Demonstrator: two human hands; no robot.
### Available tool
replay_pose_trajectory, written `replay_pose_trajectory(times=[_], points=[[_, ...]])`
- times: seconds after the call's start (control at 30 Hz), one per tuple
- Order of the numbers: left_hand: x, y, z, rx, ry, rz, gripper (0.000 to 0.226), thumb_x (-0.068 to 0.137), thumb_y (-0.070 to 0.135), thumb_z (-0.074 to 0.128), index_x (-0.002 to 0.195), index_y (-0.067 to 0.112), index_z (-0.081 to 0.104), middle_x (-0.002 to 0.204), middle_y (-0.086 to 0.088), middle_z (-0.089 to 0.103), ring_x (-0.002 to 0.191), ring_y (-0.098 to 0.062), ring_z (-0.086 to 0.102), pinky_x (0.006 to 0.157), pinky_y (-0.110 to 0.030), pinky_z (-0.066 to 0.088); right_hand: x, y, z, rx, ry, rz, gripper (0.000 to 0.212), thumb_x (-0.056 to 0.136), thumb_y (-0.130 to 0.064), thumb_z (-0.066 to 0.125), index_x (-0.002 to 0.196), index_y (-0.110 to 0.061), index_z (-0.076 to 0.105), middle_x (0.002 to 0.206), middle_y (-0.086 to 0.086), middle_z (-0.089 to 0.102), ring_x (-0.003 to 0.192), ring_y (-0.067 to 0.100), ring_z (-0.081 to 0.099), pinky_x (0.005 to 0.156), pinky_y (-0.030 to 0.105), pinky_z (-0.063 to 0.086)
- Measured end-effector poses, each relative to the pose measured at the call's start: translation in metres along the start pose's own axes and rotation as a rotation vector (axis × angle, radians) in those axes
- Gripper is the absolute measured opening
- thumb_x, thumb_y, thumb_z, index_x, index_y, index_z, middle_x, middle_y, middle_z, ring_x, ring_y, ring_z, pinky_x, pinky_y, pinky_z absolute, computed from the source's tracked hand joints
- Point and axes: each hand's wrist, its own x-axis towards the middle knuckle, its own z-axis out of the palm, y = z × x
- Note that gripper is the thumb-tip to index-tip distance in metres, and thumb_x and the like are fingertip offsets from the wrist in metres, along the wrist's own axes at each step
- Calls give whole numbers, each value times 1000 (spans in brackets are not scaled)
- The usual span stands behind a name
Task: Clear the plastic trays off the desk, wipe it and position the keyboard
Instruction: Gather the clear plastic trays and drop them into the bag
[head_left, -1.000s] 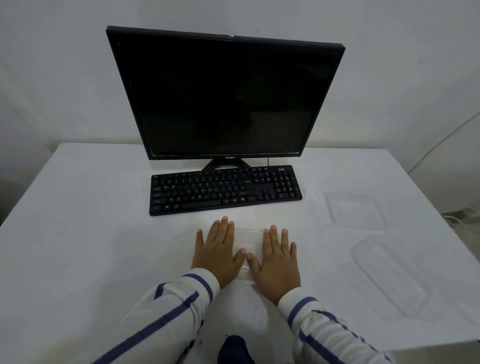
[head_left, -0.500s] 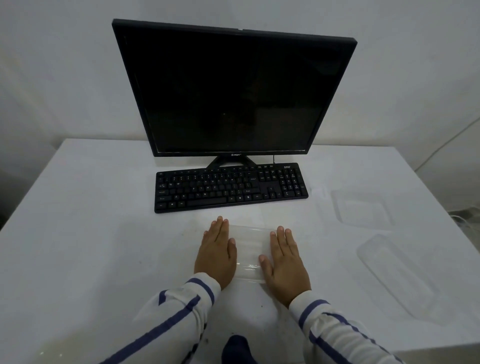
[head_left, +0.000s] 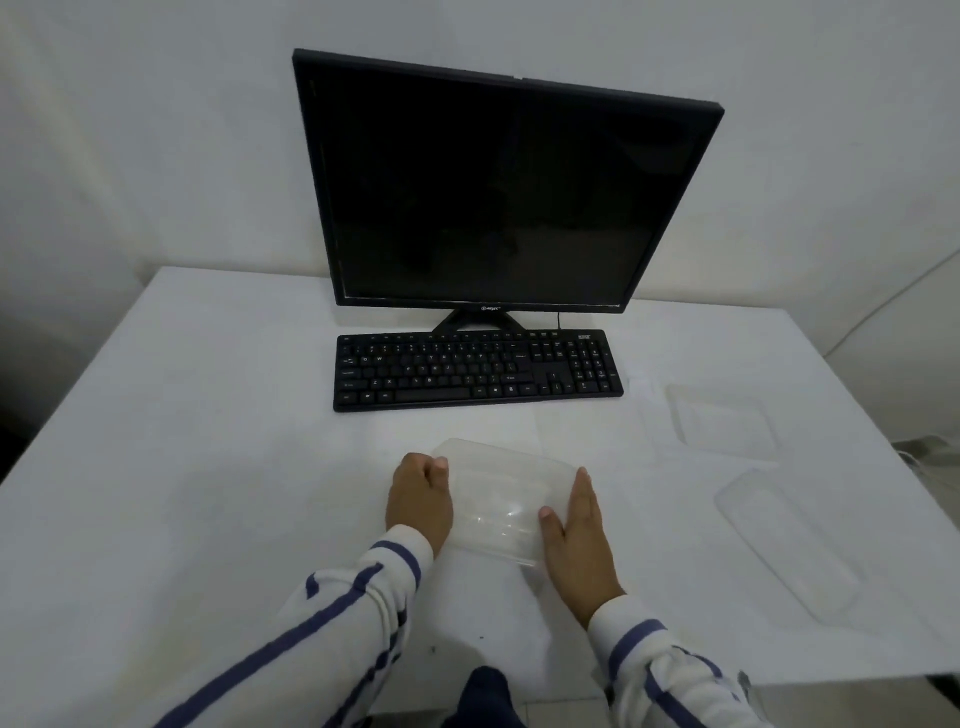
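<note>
At lower centre, the left hand (head_left: 418, 501) grips the clear tray (head_left: 496, 499) with curled fingers, and the right hand (head_left: 576, 535) presses its other edge with straight fingers.

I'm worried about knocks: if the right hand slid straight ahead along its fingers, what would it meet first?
Likely the keyboard, near its number-pad end; only bare desk shows between. The right hand lies along the right end of the clear tray.

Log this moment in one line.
step: clear trays | left hand: grips middle tray | right hand: presses its edge | square tray, long tray: untouched | keyboard: untouched
</note>
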Motion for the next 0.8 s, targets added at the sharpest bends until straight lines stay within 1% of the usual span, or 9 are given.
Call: replay_pose_trajectory(times=[0.13,0.2,0.27,0.37,0.43,0.5,0.6,0.73,0.8], points=[[-6,-8,-17,-57,-2,38,21,98,26,41,87,10,47,88,-3,50,81,-21,47,73,-26,33,-11,-18,2,276,51,68,60,99,-35,37,151,-25,6,156,-1,18,142,19,21,113,31,19],[-12,-12,-30,-93,24,15,20,98,27,42,89,11,49,89,-3,52,83,-21,49,74,-26,33,-14,-27,5,324,43,73,55,100,-38,33,149,-28,13,155,-1,23,140,22,26,115,36,21],[-15,-14,-41,-127,46,-21,21,98,30,42,91,12,51,90,-3,55,85,-23,51,77,-28,35,-16,-32,5,393,11,88,48,100,-40,32,146,-32,24,150,-1,34,132,26,39,113,44,30],[-19,-23,-57,-186,83,-106,24,97,31,42,95,13,56,94,-7,60,91,-28,55,85,-34,44,-17,-42,5,537,-98,128,31,100,-36,35,126,-32,51,128,-1,54,109,26,56,95,44,47],[-28,-30,-67,-257,128,-171,20,95,29,44,97,14,57,99,-8,62,95,-30,57,92,-39,47,-23,-49,4,568,-178,133,22,99,-30,39,106,-31,60,113,-2,60,100,24,59,85,39,50],[-42,-38,-78,-331,203,-223,16,92,26,47,98,16,58,102,-9,63,96,-31,59,93,-42,48,-29,-53,5,561,-265,135,20,98,-29,41,100,-31,61,108,-1,62,97,26,61,87,43,50],[-64,-51,-88,-404,312,-267,11,89,22,49,96,20,58,102,-9,64,97,-31,60,93,-44,49,-40,-52,5,538,-380,116,19,98,-27,41,105,-29,59,106,1,62,97,28,61,90,49,50],[-93,-73,-96,-471,469,-283,11,90,20,50,98,19,58,102,-7,63,96,-29,58,91,-39,48,-60,-53,9,500,-506,75,23,97,-24,43,117,-25,54,109,5,61,98,31,61,75,37,55],[-107,-83,-98,-505,567,-299,10,92,18,50,99,17,57,99,-6,61,94,-27,56,85,-33,45,-72,-51,12,457,-545,28,23,95,-23,45,117,-23,53,109,7,61,97,32,60,74,35,56]])
